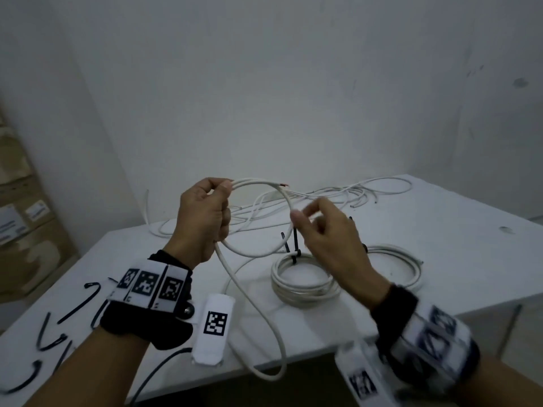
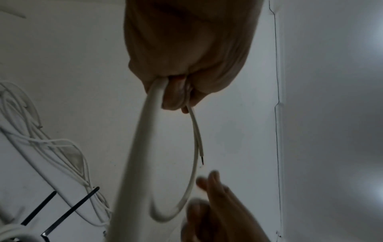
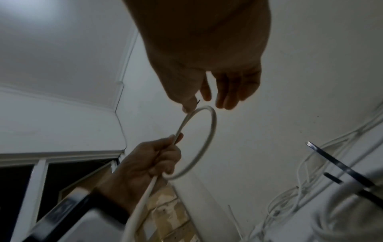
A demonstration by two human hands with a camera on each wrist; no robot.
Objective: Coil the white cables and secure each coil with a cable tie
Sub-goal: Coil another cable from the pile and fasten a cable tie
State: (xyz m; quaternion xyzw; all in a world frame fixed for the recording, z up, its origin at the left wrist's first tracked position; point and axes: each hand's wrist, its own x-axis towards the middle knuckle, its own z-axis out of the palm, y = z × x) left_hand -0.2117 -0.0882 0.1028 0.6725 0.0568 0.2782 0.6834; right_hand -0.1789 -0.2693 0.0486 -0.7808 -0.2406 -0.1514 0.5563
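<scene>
Noted on the counter [image 1: 440,230]: two finished coils, the nearer coil [image 1: 304,284] bound with a black cable tie [image 1: 295,248], the farther coil [image 1: 396,265] partly hidden behind the right hand [image 1: 329,233]; a tangle of loose cables [image 1: 323,195] not yet coiled near the far edge, spare ties [image 1: 53,333] at the near left. Judged roughly midway, a third coil only just begun. Left hand [image 1: 202,218] closed around a white cable [image 1: 255,292], its first loop raised above the counter and the tail hanging past the near edge; right-hand fingers [image 1: 316,208] loosely spread just beside the loop, thumb possibly brushing it, holding nothing.
</scene>
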